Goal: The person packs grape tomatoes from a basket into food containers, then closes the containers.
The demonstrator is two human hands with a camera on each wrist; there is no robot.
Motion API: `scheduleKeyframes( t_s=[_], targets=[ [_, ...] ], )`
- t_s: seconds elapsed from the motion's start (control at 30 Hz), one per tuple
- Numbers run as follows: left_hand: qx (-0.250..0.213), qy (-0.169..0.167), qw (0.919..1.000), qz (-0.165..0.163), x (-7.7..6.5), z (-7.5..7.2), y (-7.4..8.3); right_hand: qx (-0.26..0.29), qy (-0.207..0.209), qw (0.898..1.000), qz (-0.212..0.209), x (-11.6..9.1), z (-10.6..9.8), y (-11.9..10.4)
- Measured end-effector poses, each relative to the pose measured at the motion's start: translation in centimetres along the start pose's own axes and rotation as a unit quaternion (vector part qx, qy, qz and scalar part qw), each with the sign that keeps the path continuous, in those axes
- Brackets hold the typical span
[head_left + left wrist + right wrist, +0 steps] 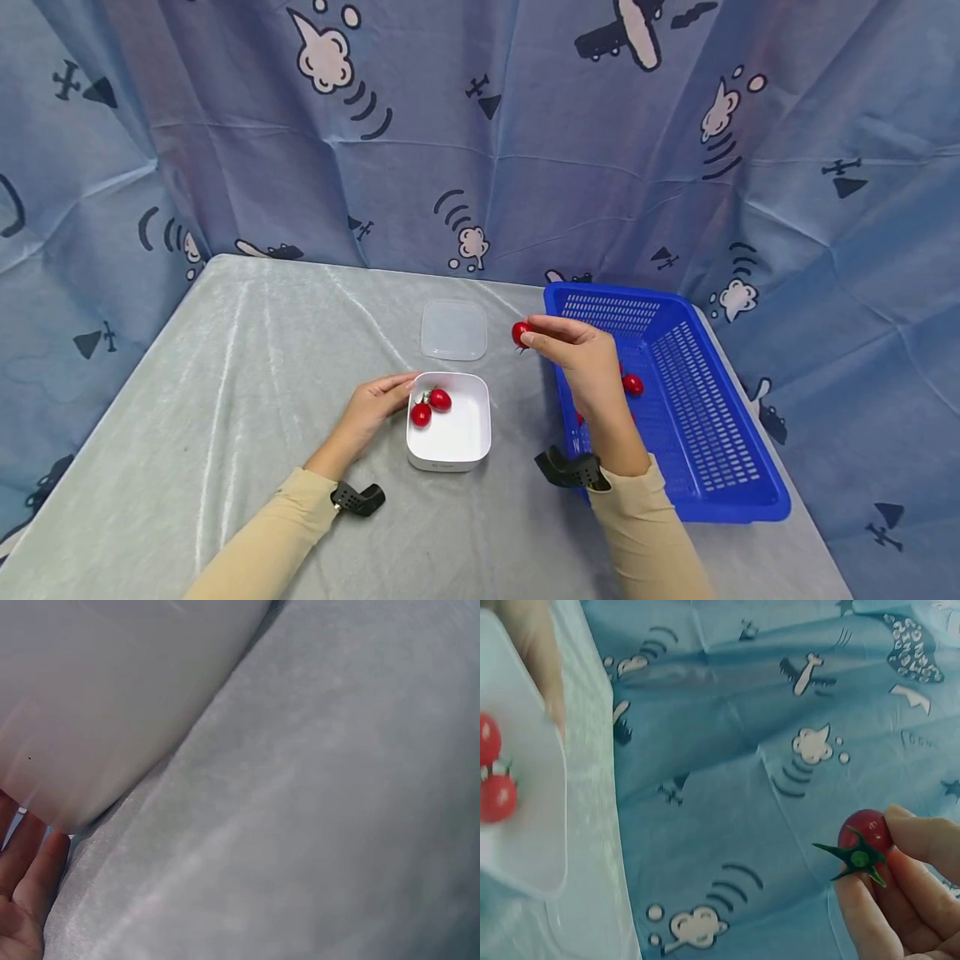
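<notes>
My right hand (583, 358) pinches a red cherry tomato (520, 333) between thumb and fingertips, raised near the basket's left rim. Its green star-shaped stem top (859, 859) shows in the right wrist view. A square white container (465, 427) stands on the table to the left of it. Inside, towards its left side, lie two cherry tomatoes, one nearer the back (440, 400) and one nearer the front (421, 415). Against the container's back left side rests my left hand (372, 408), its fingers (43, 870) extended along the wall.
A blue plastic basket (678, 400) occupies the table's right side, with several cherry tomatoes (633, 384) inside, some partly hidden by my right arm. Behind the white container lies a clear square lid (453, 331). A patterned blue curtain (420, 167) hangs behind the table (247, 375).
</notes>
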State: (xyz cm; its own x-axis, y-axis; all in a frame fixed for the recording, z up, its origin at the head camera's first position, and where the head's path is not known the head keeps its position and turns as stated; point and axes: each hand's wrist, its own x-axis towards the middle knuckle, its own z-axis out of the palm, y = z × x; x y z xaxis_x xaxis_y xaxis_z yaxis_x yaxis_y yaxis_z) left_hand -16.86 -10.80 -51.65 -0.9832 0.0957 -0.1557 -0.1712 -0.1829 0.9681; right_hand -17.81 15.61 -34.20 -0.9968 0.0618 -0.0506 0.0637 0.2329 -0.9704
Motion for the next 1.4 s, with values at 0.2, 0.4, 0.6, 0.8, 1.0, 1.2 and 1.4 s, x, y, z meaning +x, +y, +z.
scheduleKeyframes(
  t_s=[0.2,0.4,0.6,0.8,1.0,1.2,1.4],
  targets=[
    [0.006,-0.002,1.0000,0.002,0.1,0.0,0.1,0.009,-0.003,1.000,-0.010,-1.0,1.5,0.1],
    [0.002,-0.005,1.0000,0.004,0.2,0.0,0.0,0.030,-0.013,0.999,-0.008,-1.5,2.8,0.5],
    [-0.001,-0.001,1.0000,0.003,0.1,0.0,0.0,0.039,-0.024,0.999,0.000,-1.7,4.1,1.6],
    [0.006,-0.005,1.0000,0.006,0.1,0.0,0.0,0.039,-0.030,0.999,0.018,-1.7,5.9,3.7],
    [0.012,-0.004,0.9999,0.002,0.0,0.1,0.0,0.042,-0.036,0.998,0.031,-1.6,7.5,5.4],
    [0.014,-0.006,0.9999,0.001,0.0,0.1,0.1,0.036,-0.042,0.998,0.033,-1.4,8.6,6.8],
    [0.016,-0.005,0.9999,-0.001,0.0,0.0,0.1,0.011,-0.051,0.998,0.019,-1.3,9.9,7.5]
  ],
)
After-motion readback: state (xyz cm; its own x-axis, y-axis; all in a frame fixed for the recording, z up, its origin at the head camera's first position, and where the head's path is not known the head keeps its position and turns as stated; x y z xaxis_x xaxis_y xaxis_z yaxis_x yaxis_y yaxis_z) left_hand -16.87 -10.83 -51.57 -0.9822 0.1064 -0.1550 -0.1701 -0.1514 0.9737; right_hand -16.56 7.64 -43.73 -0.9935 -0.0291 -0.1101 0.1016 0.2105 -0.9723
